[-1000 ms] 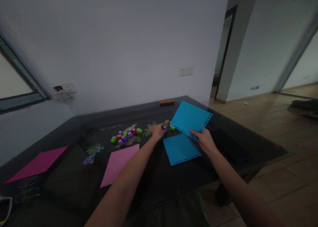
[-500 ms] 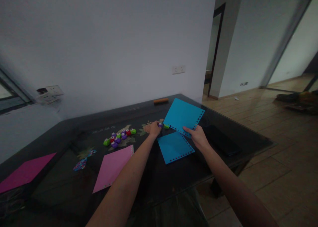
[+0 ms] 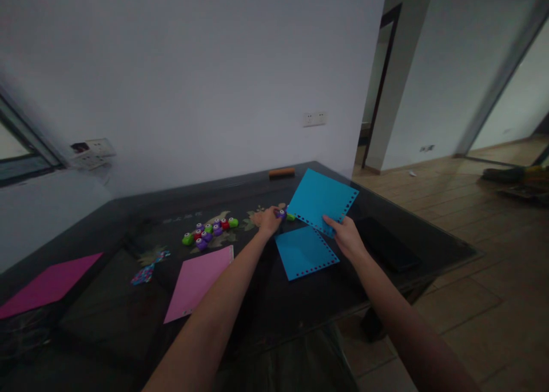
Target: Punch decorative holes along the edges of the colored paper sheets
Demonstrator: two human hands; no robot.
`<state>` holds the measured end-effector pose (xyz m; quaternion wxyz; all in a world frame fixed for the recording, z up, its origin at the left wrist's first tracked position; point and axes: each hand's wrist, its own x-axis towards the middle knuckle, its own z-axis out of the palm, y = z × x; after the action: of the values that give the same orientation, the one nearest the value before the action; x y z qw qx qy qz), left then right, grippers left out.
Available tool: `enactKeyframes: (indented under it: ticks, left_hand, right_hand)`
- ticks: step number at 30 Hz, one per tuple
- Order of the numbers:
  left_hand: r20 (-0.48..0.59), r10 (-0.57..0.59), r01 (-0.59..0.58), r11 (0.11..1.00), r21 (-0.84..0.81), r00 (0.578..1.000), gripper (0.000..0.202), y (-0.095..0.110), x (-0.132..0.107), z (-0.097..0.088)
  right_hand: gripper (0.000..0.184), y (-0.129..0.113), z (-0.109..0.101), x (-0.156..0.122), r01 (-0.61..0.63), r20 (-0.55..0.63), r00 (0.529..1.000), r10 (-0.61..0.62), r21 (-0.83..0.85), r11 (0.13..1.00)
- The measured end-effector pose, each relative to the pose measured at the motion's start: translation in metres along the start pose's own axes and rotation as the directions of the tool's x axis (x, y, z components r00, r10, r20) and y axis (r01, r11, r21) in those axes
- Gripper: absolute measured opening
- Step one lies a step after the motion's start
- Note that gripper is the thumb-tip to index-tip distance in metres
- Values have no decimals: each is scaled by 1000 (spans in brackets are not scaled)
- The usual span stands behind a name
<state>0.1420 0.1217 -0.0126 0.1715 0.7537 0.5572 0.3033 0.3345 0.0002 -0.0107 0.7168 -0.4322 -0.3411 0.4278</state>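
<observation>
I can read no word, number or brand here; a row of pale marks (image 3: 183, 217) — like lettering — lies across the dark tabletop (image 3: 266, 292); too faint for me to decipher.

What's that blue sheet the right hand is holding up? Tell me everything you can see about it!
The blue sheet is plain, thin and four-sided, and looks like card or plastic. Small dark holes run along two of its edges. It tilts, with the right hand gripping its near corner, thumb on top. In the picture it overlaps a second blue sheet; whether they touch is unclear.
</observation>
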Motion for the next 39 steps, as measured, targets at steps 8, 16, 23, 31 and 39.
enactKeyframes:
  ticks: [8,16,23,31,39]
  left_hand:
    - [-13,126,-120,903,-413,992,23,2,-62,-46]
    - [139,42,65,728,-682,989,31,-1,-135,-62]
    - [199,12,112,792,-600,980,17,-8,-136,-63]
    - [224,17,118,810,-575,974,16,-8,-138,-61]
    - [228,36,98,830,-549,973,18,-6,-140,-61]
  right_hand:
    - [37,0,4,-5,-74,85,993,77,-36,997]
    - [36,6,14,-16,-160,311,922,232,-239,958]
    - [36,7,16,-18,-73,376,903,208,-344,936]
    - [37,1,13,-14,-65,314,938,145,-251,966]
    - [28,-4,5,-4,137,169,981,-94,-262,955]
